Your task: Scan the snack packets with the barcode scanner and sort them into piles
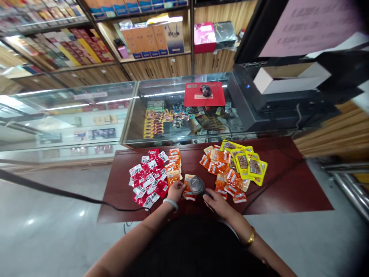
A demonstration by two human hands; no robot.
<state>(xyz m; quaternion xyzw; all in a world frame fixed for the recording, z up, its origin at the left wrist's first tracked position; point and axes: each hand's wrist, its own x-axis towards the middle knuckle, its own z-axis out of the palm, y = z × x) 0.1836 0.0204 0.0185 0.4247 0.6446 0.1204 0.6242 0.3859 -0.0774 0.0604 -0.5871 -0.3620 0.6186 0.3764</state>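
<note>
The left hand (175, 191) pinched an orange snack packet (188, 195) by its left edge. The right hand (217, 204) gripped the barcode scanner (196, 186), its head directly over that packet. Red packets (148, 181) lay left of the scanner, and orange and yellow packets (236, 169) lay to its right.

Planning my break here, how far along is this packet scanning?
Done, apparently: the red and orange packets piled at the left. In hand: the left hand holds one orange packet under the scanner gripped by the right hand. Left, likely: the orange and yellow packets heaped at the right of the table. Which pile is finished cannot be told.
</note>
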